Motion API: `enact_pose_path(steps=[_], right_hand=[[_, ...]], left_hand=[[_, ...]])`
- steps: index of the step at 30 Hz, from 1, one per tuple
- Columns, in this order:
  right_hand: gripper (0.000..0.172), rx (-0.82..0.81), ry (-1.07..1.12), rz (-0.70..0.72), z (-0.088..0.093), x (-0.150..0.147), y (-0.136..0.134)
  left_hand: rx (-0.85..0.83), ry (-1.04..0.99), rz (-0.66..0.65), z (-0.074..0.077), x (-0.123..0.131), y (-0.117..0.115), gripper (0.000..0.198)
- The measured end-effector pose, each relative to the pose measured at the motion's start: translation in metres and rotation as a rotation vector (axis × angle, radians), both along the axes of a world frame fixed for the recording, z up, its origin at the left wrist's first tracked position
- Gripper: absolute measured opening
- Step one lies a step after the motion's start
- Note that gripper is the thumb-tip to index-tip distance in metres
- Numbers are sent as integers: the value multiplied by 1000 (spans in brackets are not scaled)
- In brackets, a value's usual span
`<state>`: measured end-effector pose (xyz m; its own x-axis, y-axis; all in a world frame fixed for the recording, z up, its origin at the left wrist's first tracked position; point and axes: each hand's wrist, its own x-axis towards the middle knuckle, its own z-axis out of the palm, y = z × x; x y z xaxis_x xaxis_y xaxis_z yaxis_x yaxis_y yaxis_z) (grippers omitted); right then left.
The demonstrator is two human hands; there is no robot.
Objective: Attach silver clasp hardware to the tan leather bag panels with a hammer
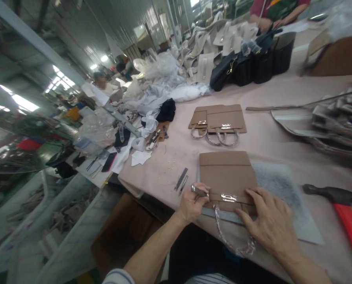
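Tan bag (226, 171) lies flat at the near edge of the bench (176, 157), on a grey pad (279, 189). Its flap strap runs across the lower part, with a shiny clasp (229, 197) at the middle. The bag's handle (231, 240), wrapped in clear film, hangs off the near bench edge.

Left hand (193, 203) is at the strap's left end, fingers curled and pinching a small metal piece (199, 191) against that end. Right hand (270, 223) lies flat and spread on the bag's near right corner, fingertips just right of the clasp, gripping nothing.

Two thin metal tools (181, 180) lie just left of the bag. A hammer (341, 209) with a red grip lies at the right, well apart from the hands. Farther back in the middle is a stack of tan bags (223, 116) with wrapped handles. Black bags (246, 65) stand at the far end, with a pile of plastic wrap (158, 67) to their left. Another person's arm (276, 10) is at the far right edge. A cardboard box (125, 232) sits below the bench, near left.
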<state>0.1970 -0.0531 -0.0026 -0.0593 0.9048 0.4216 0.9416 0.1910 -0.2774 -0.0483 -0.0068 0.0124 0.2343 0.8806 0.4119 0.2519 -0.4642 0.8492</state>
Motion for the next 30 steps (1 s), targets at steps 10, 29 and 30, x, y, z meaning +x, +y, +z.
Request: enact_pose_path(steps=[10, 29, 30], right_hand=[[55, -16, 4, 10, 3, -1, 0], [50, -112, 56, 34, 10, 1, -3], [52, -114, 77, 60, 10, 4, -4]], left_hand=[[52, 139, -66, 8, -6, -2, 8], [-346, -373, 71, 6, 6, 9, 22], [-344, -349, 38, 9, 11, 9, 21]])
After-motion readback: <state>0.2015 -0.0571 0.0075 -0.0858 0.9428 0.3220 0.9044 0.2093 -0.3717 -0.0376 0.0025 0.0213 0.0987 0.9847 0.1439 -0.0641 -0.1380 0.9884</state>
